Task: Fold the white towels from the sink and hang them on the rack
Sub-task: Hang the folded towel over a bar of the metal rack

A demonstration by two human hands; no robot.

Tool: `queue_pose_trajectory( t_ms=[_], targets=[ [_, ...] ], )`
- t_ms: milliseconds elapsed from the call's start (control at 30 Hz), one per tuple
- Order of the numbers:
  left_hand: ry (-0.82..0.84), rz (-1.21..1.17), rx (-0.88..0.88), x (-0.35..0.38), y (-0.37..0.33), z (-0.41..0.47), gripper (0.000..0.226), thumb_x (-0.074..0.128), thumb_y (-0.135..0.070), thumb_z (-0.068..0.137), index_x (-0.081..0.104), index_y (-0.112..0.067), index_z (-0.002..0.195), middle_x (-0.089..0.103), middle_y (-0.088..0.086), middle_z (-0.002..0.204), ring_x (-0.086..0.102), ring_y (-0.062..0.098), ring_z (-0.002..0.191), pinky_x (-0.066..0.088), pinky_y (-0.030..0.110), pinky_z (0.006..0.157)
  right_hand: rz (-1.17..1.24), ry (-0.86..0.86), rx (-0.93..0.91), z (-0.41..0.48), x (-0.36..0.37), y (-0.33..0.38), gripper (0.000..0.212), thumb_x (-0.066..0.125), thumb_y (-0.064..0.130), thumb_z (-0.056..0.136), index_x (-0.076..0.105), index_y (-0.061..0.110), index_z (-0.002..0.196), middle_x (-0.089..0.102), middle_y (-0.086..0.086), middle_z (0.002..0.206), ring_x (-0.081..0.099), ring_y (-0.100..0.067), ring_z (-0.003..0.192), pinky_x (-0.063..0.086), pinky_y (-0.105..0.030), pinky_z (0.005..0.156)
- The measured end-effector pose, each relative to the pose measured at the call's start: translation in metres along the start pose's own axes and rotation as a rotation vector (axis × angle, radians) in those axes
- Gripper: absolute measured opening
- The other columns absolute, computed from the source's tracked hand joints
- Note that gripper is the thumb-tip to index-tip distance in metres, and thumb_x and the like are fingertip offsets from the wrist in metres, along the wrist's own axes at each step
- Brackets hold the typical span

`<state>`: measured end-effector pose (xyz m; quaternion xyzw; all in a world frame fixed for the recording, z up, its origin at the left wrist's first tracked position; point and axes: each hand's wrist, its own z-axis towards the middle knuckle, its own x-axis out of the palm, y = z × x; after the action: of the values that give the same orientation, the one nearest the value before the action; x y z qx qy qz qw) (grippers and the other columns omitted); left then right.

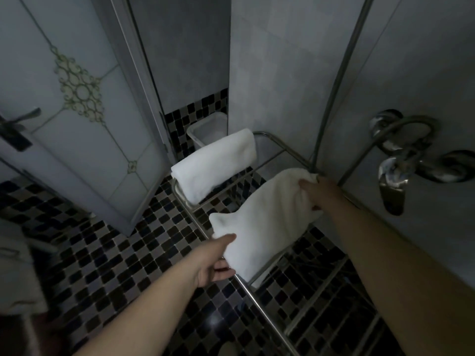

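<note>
While a folded white towel (259, 222) is spread across the metal rack (246, 283), its near edge is pinched by the left hand (216, 263) and its far corner by the right hand (317, 192); soft, thick, unmarked. Beyond the fingers, a second towel (213, 165) is draped.

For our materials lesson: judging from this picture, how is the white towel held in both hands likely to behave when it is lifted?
Probably floppy: the held towel sags between the left hand and right hand. Likely light, since fingertip pinches carry it. It should drape, as the hung towel does over the rack.
</note>
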<state>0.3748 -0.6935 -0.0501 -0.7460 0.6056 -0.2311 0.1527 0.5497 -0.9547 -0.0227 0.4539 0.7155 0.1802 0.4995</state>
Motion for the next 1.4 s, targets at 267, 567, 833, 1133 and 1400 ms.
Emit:
queue_pose_trajectory(
  t_ms=[267,567,833,1133,1400],
  targets=[
    [-0.164,-0.089,0.237,-0.006,-0.014,0.015,0.042,0.068,-0.048,0.089,0.061,-0.017,0.117,0.077,0.005,0.1,0.076,0.023,0.089,0.061,0.032,0.065,0.118,0.015,-0.106,0.019,0.007,0.028,0.065,0.065,0.047,0.09,0.047,0.018,0.146,0.057,-0.005,0.131,0.06,-0.025,0.101,0.055,-0.027,0.057],
    [-0.224,0.278,0.148,-0.023,-0.005,0.016,0.029,0.072,-0.041,0.088,0.068,-0.017,0.105,0.071,-0.001,0.072,0.054,0.006,0.051,0.04,0.02,0.044,0.19,-0.067,-0.127,0.025,0.029,-0.016,0.042,0.064,0.012,0.093,0.057,0.01,0.134,0.055,-0.016,0.137,0.06,-0.03,0.103,0.06,-0.043,0.076],
    [-0.282,0.541,0.196,-0.034,-0.001,0.018,0.03,0.073,-0.045,0.084,0.072,-0.016,0.078,0.064,-0.01,0.051,0.053,0.003,0.044,0.041,0.02,0.051,-0.243,0.012,-0.13,0.019,0.039,-0.019,0.052,0.057,0.025,0.093,0.051,0.02,0.144,0.054,-0.013,0.143,0.056,-0.034,0.122,0.05,-0.04,0.096],
    [-0.531,0.997,0.697,-0.029,-0.007,0.023,0.04,0.063,-0.071,0.077,0.053,-0.036,0.092,0.06,-0.013,0.097,0.057,0.002,0.083,0.049,0.021,0.068,-0.157,0.203,-0.106,-0.029,0.098,-0.034,0.091,0.067,0.046,0.089,0.011,0.029,0.159,0.01,-0.007,0.165,0.035,-0.037,0.141,0.048,-0.051,0.103],
    [-0.281,1.422,0.73,-0.011,-0.009,0.048,0.072,0.057,-0.054,0.088,0.028,-0.031,0.15,0.046,0.003,0.146,0.052,0.025,0.125,0.042,0.043,0.104,-0.423,0.244,-0.25,-0.053,0.124,-0.05,0.071,0.056,0.041,0.099,0.017,0.034,0.158,-0.028,-0.005,0.164,0.006,-0.03,0.154,0.036,-0.035,0.111]
  ],
)
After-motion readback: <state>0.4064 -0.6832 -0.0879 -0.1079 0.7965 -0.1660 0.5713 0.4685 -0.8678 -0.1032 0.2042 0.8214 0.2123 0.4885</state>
